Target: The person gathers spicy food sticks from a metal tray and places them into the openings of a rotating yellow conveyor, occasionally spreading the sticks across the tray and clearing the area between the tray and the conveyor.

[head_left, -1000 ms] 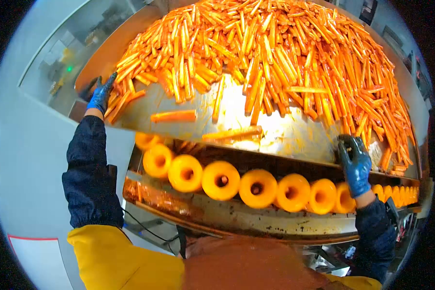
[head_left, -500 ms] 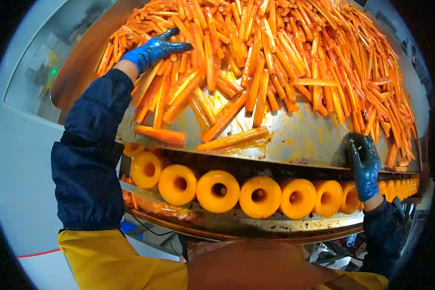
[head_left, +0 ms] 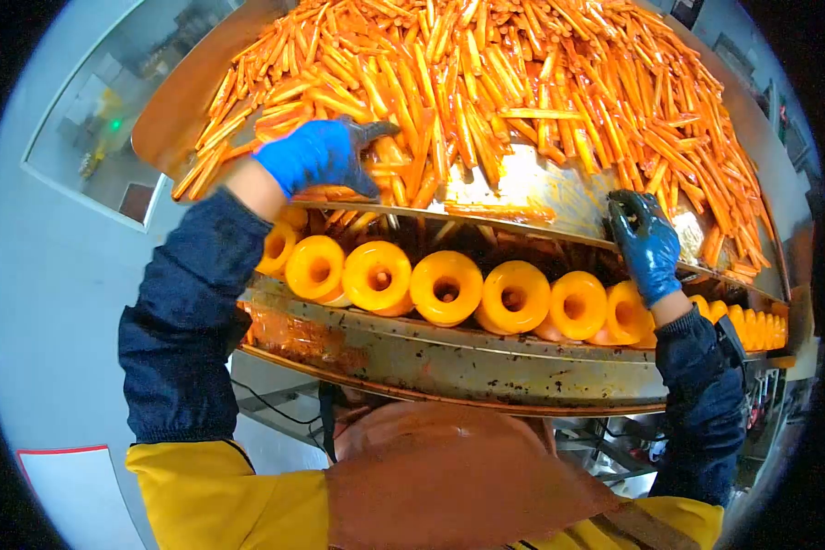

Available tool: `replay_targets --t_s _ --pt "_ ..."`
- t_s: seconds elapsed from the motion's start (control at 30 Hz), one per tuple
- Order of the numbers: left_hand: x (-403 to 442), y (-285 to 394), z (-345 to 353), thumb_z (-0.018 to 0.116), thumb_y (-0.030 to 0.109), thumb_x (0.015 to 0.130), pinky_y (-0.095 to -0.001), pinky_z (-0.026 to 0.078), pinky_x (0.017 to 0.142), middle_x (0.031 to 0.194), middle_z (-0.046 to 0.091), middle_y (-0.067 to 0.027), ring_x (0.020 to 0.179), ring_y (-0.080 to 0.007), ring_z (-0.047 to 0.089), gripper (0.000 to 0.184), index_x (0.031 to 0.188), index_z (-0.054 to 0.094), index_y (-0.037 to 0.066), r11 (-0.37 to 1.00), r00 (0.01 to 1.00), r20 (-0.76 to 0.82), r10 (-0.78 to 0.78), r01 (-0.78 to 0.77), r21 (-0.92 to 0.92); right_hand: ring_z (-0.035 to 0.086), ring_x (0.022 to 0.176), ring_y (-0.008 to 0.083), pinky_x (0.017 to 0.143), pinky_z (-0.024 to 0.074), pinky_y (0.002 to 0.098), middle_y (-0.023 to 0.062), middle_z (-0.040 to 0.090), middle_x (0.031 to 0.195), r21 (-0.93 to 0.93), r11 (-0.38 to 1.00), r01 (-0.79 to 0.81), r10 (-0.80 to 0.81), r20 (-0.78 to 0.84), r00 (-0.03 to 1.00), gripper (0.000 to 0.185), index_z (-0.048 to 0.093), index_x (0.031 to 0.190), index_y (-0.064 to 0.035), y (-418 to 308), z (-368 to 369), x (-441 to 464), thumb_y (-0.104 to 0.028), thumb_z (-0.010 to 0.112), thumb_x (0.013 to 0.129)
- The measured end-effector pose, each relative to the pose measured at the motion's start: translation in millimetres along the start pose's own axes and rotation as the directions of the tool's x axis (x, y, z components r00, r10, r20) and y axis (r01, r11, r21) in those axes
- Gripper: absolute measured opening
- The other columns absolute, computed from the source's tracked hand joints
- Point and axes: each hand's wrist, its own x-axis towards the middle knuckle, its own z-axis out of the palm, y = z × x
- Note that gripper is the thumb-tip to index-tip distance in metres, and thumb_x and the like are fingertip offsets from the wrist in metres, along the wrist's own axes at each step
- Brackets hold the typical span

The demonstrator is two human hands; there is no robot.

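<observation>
A large heap of glossy orange sticks (head_left: 486,101) covers a metal tray (head_left: 587,215). My left hand (head_left: 325,158), in a blue glove with dark fingers, is at the heap's front left, thumb and fingers spread, touching sticks near the tray's front edge. My right hand (head_left: 644,240), also gloved, rests at the front edge on the right with its fingers curled; what they hold, if anything, cannot be made out. Below the edge runs a row of orange ring-shaped cups (head_left: 446,288). Small sticks show inside some of the holes.
A stained metal ledge (head_left: 486,367) runs below the cups. A brown apron (head_left: 458,486) is at the bottom centre. A window (head_left: 96,137) is in the pale surface at the left. Black cables hang beneath the ledge.
My left hand moved from the tray's left side onto the heap, then down toward the front edge, and sticks shifted forward with it. My right hand stays at the edge. The view has shifted slightly.
</observation>
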Motion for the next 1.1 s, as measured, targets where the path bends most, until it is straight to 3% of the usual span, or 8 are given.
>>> replay_targets --t_s 0.33,0.43,0.53,0.73,0.8,0.9,0.93,1.1 --pt "31 10 5 0.066 0.017 0.073 -0.0421 0.049 0.083 0.103 0.062 -0.0168 0.095 -0.0341 0.06 0.042 0.115 0.058 0.015 0.971 0.978 -0.202 0.045 0.005 0.24 0.059 0.088 0.033 0.078 0.0474 0.0423 0.0147 0.062 0.094 -0.044 0.995 -0.093 0.097 0.086 0.992 0.028 0.064 0.095 -0.0132 -2 -5 2 -0.036 0.052 0.085" --pt "20 -16 -6 0.066 0.019 0.076 -0.0399 0.049 0.079 0.1 0.064 -0.0157 0.093 -0.0324 0.062 0.033 0.106 0.06 0.007 0.987 0.855 -0.509 0.099 -0.151 -0.06 0.059 0.092 0.0322 0.08 0.0471 0.0424 0.0145 0.062 0.096 -0.029 0.991 -0.132 0.134 0.113 0.985 0.031 0.064 0.097 -0.0129 -2 -5 3 -0.038 0.052 0.085" --pt "-11 -6 -22 0.064 0.022 0.083 -0.0272 0.046 0.076 0.092 0.061 -0.0011 0.084 -0.0125 0.055 0.027 0.103 0.061 0.005 0.799 0.807 -0.445 -0.389 0.055 -0.599 0.058 0.093 0.0323 0.081 0.0469 0.0425 0.0147 0.062 0.097 -0.077 0.989 -0.128 0.133 0.061 0.989 0.032 0.064 0.098 -0.0133 0 -2 1 -0.04 0.053 0.083" --pt "-69 -23 -2 0.065 0.019 0.083 -0.027 0.047 0.078 0.096 0.062 -0.003 0.083 -0.0129 0.057 0.021 0.101 0.063 0.007 0.726 0.688 -0.686 -0.239 -0.342 -0.596 0.059 0.093 0.0321 0.082 0.0468 0.0428 0.0149 0.062 0.097 -0.048 0.986 -0.16 0.165 0.135 0.977 0.034 0.064 0.098 -0.014 -3 -5 3 -0.042 0.052 0.084" --pt "-98 32 0 0.061 0.022 0.085 -0.0267 0.049 0.071 0.091 0.06 -0.003 0.083 -0.013 0.057 0.023 0.102 0.064 0.006 0.092 0.821 -0.212 -0.53 -0.192 -0.977 0.059 0.093 0.0321 0.082 0.0468 0.0427 0.015 0.062 0.097 -0.054 0.982 -0.181 0.187 0.146 0.971 0.034 0.064 0.098 -0.0136 -4 -7 3 -0.042 0.052 0.084" --pt "-112 50 43 0.061 0.023 0.084 -0.0252 0.047 0.071 0.09 0.063 -0.0033 0.08 -0.0135 0.058 0.027 0.103 0.062 0.004 0.058 0.887 -0.123 -0.444 -0.109 -0.992 0.059 0.092 0.0321 0.081 0.0468 0.0426 0.0151 0.062 0.095 -0.046 0.985 -0.168 0.173 0.113 0.978 0.034 0.065 0.096 -0.0129 -6 -6 2 -0.042 0.051 0.084" --pt "-113 44 69 0.062 0.019 0.083 -0.0256 0.047 0.073 0.089 0.063 -0.0026 0.08 -0.0133 0.058 0.025 0.102 0.063 0.003 0.463 0.892 -0.323 -0.316 -0.152 -0.873 0.059 0.092 0.0321 0.081 0.0468 0.0425 0.0151 0.062 0.096 -0.05 0.984 -0.169 0.173 0.103 0.979 0.034 0.065 0.095 -0.0127 -6 -6 2 -0.042 0.051 0.084" --pt "-106 67 96 0.065 0.016 0.081 -0.0258 0.047 0.075 0.089 0.064 -0.0025 0.081 -0.0118 0.057 0.025 0.102 0.064 0.002 0.424 0.921 -0.124 -0.368 0.048 -0.904 0.059 0.093 0.032 0.082 0.0466 0.0426 0.0154 0.062 0.097 -0.046 0.981 -0.187 0.191 0.125 0.974 0.034 0.065 0.095 -0.0131 -6 -8 4 -0.042 0.051 0.084"
